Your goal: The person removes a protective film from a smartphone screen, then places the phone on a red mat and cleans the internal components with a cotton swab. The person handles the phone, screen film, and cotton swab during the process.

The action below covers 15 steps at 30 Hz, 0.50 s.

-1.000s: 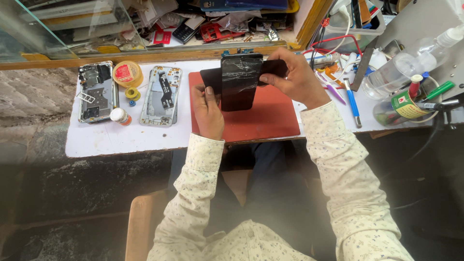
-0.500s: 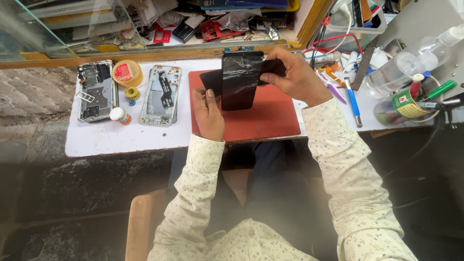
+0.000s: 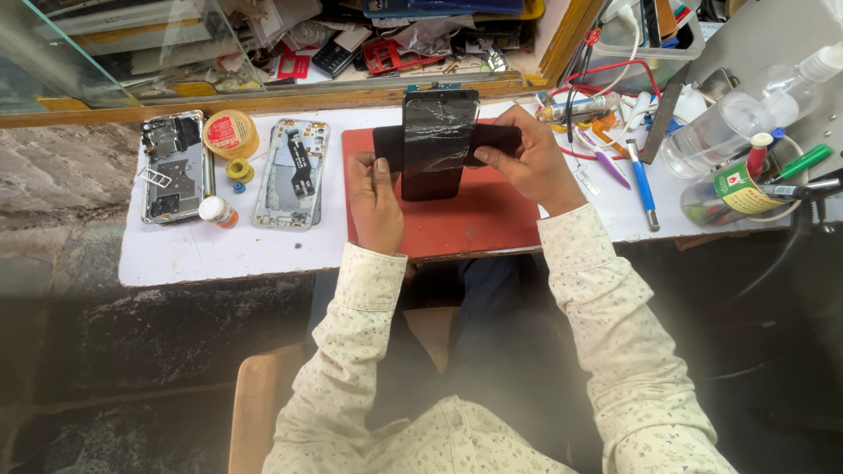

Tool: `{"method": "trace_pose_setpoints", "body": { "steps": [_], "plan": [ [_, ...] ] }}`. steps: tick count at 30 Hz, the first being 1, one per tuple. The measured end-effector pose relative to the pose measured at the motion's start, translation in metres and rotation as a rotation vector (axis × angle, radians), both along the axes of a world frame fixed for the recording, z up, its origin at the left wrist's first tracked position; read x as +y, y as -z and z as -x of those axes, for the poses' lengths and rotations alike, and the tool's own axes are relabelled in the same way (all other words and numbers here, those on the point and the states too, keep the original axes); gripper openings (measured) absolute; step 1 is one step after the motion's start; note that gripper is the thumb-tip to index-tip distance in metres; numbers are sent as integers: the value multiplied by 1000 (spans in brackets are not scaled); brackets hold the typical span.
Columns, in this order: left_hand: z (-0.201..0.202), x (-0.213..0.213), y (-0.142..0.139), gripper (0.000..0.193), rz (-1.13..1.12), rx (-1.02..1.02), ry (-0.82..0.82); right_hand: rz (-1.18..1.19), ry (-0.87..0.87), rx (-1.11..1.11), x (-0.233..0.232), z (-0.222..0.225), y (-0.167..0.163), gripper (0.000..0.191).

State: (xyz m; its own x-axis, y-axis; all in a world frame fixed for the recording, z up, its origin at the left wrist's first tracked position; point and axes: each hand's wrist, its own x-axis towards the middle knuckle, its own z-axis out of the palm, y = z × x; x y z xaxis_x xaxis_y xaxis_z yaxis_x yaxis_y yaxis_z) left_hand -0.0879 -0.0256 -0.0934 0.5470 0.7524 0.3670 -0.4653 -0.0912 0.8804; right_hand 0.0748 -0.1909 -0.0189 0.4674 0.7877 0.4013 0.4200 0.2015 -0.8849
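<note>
I hold a black phone screen with a cracked, glossy face upright above a red work mat. Behind it runs a dark flat strip, crosswise. My left hand grips the left end of the strip beside the screen's left edge, thumb on top. My right hand grips the right end of the strip, thumb near the screen's right edge. Both sleeves are cream with a small print.
Two opened phone frames lie on the white table at left, with a yellow tape roll and a small bottle. Pens, a blue tool, a spray bottle and a pen cup crowd the right.
The screen has been turned more upright and lifted slightly toward the table's far edge; both hands keep the same grip at its sides.
</note>
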Motion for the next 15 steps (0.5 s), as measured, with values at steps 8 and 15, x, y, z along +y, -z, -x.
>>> {"method": "trace_pose_setpoints", "body": {
  "steps": [8, 15],
  "plan": [
    [-1, 5, -3, 9, 139, -95, 130, -39, 111, -16, -2, 13, 15, 27],
    [-2, 9, -21, 10, -15, -129, 110, -114, 57, 84, -3, 20, 21, 28]
  ]
}}
